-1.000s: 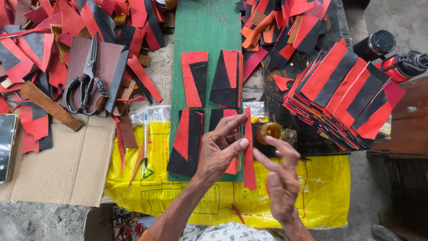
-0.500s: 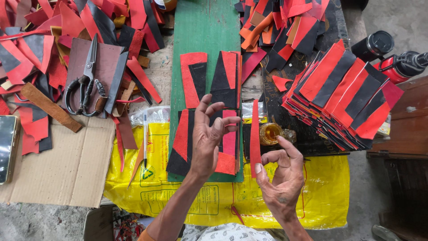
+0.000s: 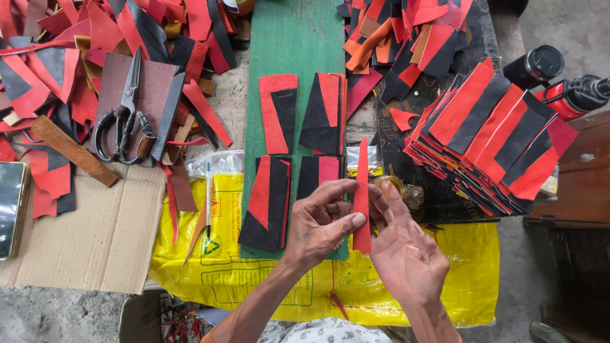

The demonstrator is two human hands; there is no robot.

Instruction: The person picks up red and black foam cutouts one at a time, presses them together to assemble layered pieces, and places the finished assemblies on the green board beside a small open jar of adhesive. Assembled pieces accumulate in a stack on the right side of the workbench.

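My left hand (image 3: 321, 222) and my right hand (image 3: 403, 251) meet over the near end of a green board (image 3: 295, 44). Between their fingertips stands a narrow red leather strip (image 3: 362, 190), held upright by both. Under and beside my left hand lie red-and-black leather panels (image 3: 267, 203) on the board, with two more (image 3: 279, 114) further up. A small amber glue jar (image 3: 391, 184) sits just behind my right hand, partly hidden.
A fanned stack of red-and-black panels (image 3: 495, 140) lies at the right. Leather scraps and large scissors (image 3: 124, 117) lie at the left on cardboard (image 3: 82, 241). A yellow plastic bag (image 3: 216, 267) lies under the board. Two dark bottles (image 3: 537, 63) stand at the far right, a phone (image 3: 9, 206) at the left edge.
My right hand lifted the red strip upright, then my left hand closed in and took hold of it too. Both hands now pinch it together.
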